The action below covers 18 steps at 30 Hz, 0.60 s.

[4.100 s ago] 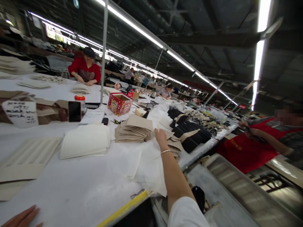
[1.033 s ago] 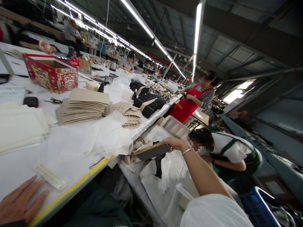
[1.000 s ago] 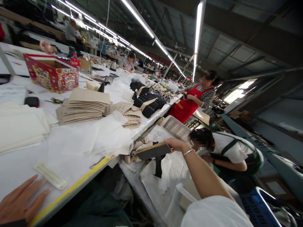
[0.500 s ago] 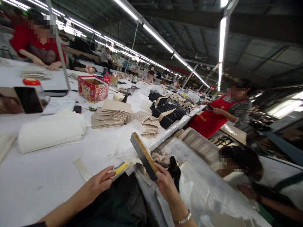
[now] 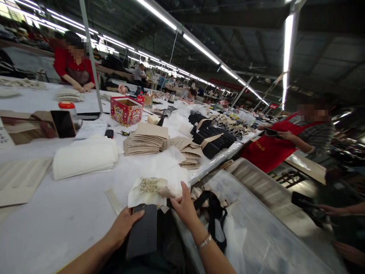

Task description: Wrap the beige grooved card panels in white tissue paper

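Note:
My left hand (image 5: 123, 226) grips a flat dark grey rectangular piece (image 5: 143, 230) by its left edge, with the thumb lying on its face. Just beyond this piece is a white paper sheet (image 5: 134, 195) with a patch of yellowish-brown specks. Whether the left fingers also hold the paper cannot be seen. My right hand (image 5: 185, 207), wearing a bracelet at the wrist, is beside the paper's right edge. Its thumb and forefinger are spread apart, and nothing shows between them.
A stack of beige pieces (image 5: 146, 140), a white folded pile (image 5: 85, 158) and black bundled pieces (image 5: 215, 140) lie on the white table (image 5: 82, 217). Right of me stands a clear plastic-covered bin (image 5: 256, 224) with scraps. Co-workers stand at right and far left.
The block with a yellow-brown edge has left my right hand's grip, and that hand is now spread. My left hand now holds a dark grey face upward. The view has swung left.

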Available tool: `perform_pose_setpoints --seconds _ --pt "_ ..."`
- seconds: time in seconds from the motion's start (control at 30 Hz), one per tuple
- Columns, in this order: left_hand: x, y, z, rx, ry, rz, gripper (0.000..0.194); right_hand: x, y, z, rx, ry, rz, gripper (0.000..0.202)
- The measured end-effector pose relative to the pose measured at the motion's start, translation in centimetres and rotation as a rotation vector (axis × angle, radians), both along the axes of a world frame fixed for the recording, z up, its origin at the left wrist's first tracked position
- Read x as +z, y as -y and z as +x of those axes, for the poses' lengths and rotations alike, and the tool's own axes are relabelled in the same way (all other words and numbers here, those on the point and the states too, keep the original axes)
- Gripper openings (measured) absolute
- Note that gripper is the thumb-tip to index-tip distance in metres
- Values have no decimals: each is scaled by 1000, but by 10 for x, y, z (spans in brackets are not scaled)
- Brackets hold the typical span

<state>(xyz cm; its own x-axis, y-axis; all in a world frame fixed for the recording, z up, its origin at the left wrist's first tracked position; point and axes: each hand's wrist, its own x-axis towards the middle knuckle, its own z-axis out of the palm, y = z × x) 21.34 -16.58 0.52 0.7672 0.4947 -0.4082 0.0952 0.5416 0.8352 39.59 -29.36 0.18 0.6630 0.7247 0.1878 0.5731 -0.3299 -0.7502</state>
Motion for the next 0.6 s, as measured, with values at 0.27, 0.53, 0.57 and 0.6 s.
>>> perform_pose_setpoints --seconds 0.27,0.53,0.57,0.6 --pt "18 -27 -28 276 -24 69 53 0 11 65 134 59 -449 26" --pt "29 -55 -74 315 -510 879 49 58 7 56 -126 349 -321 22" --pt "33 -52 -75 276 -598 923 50 64 -13 23 32 237 -246 22" --pt "37 -48 -76 235 -684 960 51 70 -34 -13 195 113 -219 23"
